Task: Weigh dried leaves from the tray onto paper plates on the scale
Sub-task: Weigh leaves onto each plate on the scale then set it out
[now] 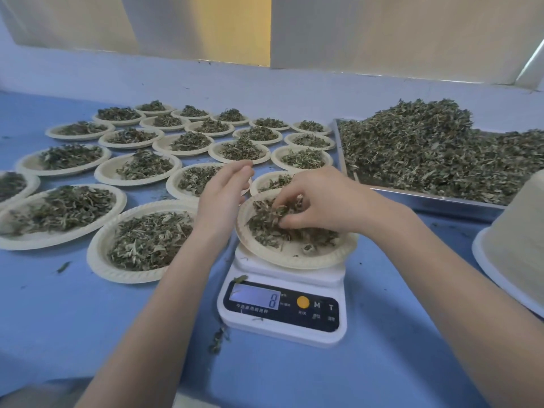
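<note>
R hand (316, 201) over the paper plate (297, 254) on the scale (284, 316), fingers curled, pinching dried leaves (265, 225) in the plate. L hand (225, 191) just beside the plate's left rim, fingers straight and together, holding nothing. Display (254, 295) lit; reading blurred. Metal tray (426, 198) w/ leaf heap at right, apart from scale. Filled plates (141, 240) in rows at left. Stack of spare plates (518, 245) at far right, on blue table (88, 319)
</note>
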Demonstrator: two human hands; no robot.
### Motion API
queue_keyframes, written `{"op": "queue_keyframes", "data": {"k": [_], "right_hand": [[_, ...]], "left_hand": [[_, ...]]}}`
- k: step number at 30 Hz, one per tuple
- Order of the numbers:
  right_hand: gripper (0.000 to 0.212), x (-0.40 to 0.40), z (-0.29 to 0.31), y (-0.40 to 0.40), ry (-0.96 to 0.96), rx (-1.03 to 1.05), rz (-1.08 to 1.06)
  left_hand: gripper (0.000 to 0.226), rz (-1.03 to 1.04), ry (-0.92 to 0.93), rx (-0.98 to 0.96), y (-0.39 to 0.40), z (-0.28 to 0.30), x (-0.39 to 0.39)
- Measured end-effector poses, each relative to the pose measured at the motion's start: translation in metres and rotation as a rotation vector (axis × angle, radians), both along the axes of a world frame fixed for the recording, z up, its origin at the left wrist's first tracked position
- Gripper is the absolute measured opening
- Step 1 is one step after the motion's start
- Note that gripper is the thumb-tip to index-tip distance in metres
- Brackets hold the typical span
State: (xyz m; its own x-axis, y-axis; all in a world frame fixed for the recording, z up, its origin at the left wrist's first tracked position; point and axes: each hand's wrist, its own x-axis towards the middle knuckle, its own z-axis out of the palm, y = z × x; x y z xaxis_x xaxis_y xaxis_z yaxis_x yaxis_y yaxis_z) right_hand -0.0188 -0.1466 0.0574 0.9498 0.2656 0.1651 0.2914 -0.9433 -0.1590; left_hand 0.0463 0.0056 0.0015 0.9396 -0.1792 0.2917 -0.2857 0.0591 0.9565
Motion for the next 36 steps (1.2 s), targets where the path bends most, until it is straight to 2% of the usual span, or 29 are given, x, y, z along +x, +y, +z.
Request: {"op": "queue_keyframes", "data": {"k": [2,4,6,11,16,21,27,36], "right_hand": [[0.023,-0.003,0.004,-0.003,-0.029,0.108,-0.024],[0.011,-0.006,0.010,-0.009,-0.038,0.301,-0.033],[0.014,-0.008,0.016,-0.014,-0.015,0.481,-0.045],[0.016,-0.008,0.020,-0.017,0.058,0.651,-0.040],[0.017,-0.008,0.019,-0.023,0.077,0.564,-0.056],[0.015,-0.012,0.027,-0.027,0.064,0.735,-0.034],[0.020,-0.009,0.026,-0.026,-0.014,0.757,-0.070],[0.023,-0.006,0.023,-0.025,-0.012,0.824,-0.065]], "left_hand": [[0.017,-0.009,-0.008,-0.018,0.000,-0.002,-0.002],[0.017,-0.018,-0.007,-0.040,0.001,-0.004,-0.002],[0.018,-0.022,-0.011,-0.053,0.001,-0.005,-0.002],[0.019,-0.039,-0.015,-0.058,0.001,-0.007,-0.001],[0.020,-0.037,-0.002,-0.060,0.003,-0.009,0.001],[0.022,-0.041,0.002,-0.057,0.003,-0.010,0.000],[0.022,-0.043,-0.004,-0.057,0.005,-0.012,-0.001],[0.024,-0.077,-0.020,-0.064,0.006,-0.012,-0.002]]}}
